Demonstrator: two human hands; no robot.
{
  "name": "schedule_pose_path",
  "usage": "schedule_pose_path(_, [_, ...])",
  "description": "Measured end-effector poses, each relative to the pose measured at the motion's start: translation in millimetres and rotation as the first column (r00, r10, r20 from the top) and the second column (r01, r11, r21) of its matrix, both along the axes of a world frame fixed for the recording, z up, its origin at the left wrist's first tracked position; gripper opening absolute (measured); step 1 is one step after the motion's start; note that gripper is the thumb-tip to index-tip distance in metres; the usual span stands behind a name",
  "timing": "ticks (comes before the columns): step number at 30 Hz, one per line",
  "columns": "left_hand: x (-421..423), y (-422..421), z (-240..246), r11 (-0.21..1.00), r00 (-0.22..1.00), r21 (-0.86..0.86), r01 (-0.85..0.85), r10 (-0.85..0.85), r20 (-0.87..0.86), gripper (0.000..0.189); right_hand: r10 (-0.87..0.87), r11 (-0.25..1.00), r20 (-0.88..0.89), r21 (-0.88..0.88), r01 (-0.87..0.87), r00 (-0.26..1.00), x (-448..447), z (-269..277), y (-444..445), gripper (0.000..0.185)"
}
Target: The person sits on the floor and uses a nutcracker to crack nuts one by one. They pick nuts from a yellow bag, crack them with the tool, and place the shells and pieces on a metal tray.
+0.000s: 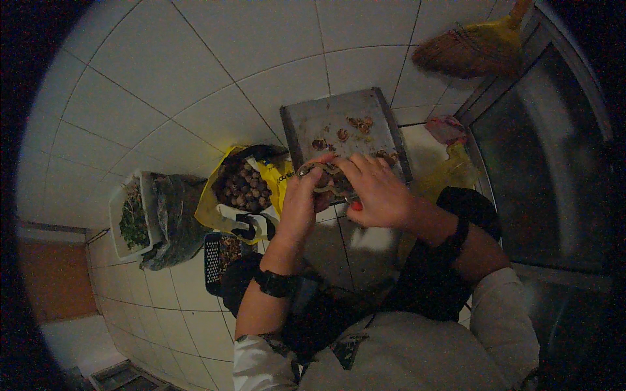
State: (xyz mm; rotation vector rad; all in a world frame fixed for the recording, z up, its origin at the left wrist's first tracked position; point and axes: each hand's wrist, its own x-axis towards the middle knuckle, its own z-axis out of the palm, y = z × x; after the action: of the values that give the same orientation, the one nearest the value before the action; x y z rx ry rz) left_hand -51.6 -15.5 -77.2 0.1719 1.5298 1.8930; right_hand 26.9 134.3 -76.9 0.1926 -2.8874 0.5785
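My left hand (302, 200) grips one side of a hinged metal nutcracker (320, 171), its thumb lying along the near part. My right hand (379, 193) is curled over the other side of the same tool. A red thing (356, 206) shows below my right fingers; what it belongs to is unclear. Whether a nut sits between the jaws is hidden by my fingers. Just beyond both hands, a metal tray (337, 107) lies on the tiled floor with broken brown shells (359, 124) scattered on it. Left of my left hand stands a yellow plastic bag (208, 207) filled with round brown nuts (244, 188).
A black perforated basket (212, 264) with small brown pieces stands near my left knee. Farther left are a dark plastic bag (178, 220) and a white container (116, 229) with green leaves. A broom (469, 51) and a yellowish bag (452, 171) lie by the glass door at right.
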Motion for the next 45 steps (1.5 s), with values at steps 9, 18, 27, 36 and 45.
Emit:
schedule_pose_path(9, [4.3,0.9,-4.1,1.000,1.000,-0.014,0.004,-0.004,-0.009,0.033,-0.019,0.999,0.001,0.040,0.019,1.000,-1.1,-2.1,-2.0,0.072])
schedule_pose_path(18, [8.0,-1.2,-8.8,0.998,1.000,-0.060,-0.020,0.020,-0.010,0.032,-0.012,0.999,0.054,0.038,0.010,0.998,0.4,-1.1,-3.6,0.048])
schedule_pose_path(27, [10.4,2.4,-5.1,0.991,0.991,0.000,-0.132,0.132,0.022,0.023,-0.010,0.999,0.037,-0.040,0.011,0.999,1.1,-1.0,0.3,0.057])
schedule_pose_path(36, [-5.8,-1.0,-10.7,0.974,0.984,0.179,-0.139,0.115,0.138,0.028,-0.057,0.998,-0.018,0.028,0.057,0.998,-4.5,-2.1,10.5,0.069])
schedule_pose_path(45, [-9.6,-6.2,-12.0,0.896,0.978,0.441,-0.058,-0.038,0.206,0.030,-0.032,0.999,0.084,-0.016,0.033,0.996,-7.9,2.5,7.1,0.075])
